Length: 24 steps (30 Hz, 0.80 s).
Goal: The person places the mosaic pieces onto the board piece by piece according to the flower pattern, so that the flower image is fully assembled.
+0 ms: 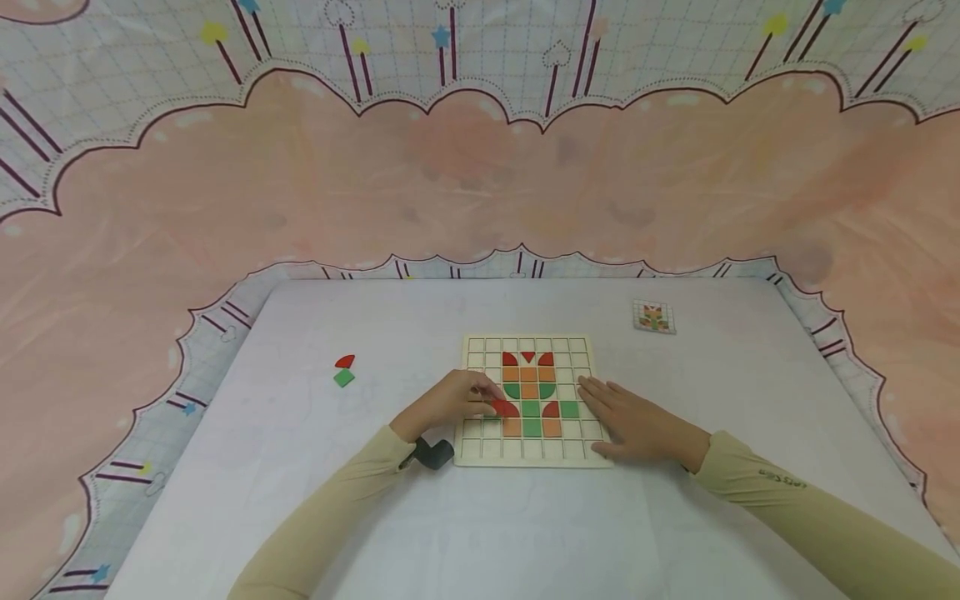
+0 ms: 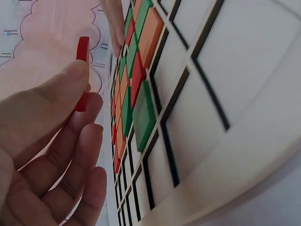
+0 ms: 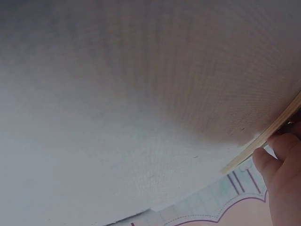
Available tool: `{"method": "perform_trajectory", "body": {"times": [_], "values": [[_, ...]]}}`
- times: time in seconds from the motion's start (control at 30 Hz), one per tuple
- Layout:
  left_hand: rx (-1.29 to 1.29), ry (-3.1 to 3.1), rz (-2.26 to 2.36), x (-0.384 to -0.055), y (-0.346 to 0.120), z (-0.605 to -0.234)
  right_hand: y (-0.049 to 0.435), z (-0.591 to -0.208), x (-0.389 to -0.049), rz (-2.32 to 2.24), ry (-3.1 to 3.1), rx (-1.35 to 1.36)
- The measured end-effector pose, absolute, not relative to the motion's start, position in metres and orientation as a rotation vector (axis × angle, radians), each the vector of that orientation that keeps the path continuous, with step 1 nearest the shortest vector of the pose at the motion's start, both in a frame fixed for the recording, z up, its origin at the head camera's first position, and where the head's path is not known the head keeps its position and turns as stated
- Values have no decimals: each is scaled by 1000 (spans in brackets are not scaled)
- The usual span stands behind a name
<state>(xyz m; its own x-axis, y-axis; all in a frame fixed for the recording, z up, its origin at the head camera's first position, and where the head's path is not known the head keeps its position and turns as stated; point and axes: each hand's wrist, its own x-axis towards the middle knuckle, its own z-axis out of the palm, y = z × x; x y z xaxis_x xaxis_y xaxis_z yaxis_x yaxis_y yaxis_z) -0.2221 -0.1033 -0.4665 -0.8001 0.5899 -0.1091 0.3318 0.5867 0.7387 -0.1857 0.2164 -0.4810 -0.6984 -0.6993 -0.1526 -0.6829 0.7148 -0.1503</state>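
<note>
My left hand (image 1: 452, 402) pinches a thin red piece (image 2: 83, 48) between thumb and fingertips, seen edge-on in the left wrist view. It is held over the left part of the pale grid board (image 1: 480, 454), overlapping a red piece laid there in the head view. On the board, orange squares (image 1: 528, 374), green pieces (image 1: 532, 427) and red quarter-circles (image 1: 551, 409) form a figure. A green piece (image 2: 144, 117) lies nearest my left hand in the left wrist view. My right hand (image 1: 637, 421) rests on the board's right edge, fingers extended.
A loose red piece (image 1: 345, 362) and a green square (image 1: 344, 377) lie together on the white table (image 1: 375, 533), left of the board. At the back right lies a small pattern card (image 1: 654, 317). Patterned cloth (image 1: 480, 183) rises behind the table.
</note>
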Motion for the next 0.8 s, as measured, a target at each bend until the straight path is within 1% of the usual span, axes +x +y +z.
{"method": "perform_trajectory", "body": {"times": [0.23,0.8], "values": [[871,2479,1005,-216,-104,-472,216,-479,-185,-119,2727,-1125],[908,2580,784,-213,-108,-476,218,-479,-184,-127,2743,-1175]]}}
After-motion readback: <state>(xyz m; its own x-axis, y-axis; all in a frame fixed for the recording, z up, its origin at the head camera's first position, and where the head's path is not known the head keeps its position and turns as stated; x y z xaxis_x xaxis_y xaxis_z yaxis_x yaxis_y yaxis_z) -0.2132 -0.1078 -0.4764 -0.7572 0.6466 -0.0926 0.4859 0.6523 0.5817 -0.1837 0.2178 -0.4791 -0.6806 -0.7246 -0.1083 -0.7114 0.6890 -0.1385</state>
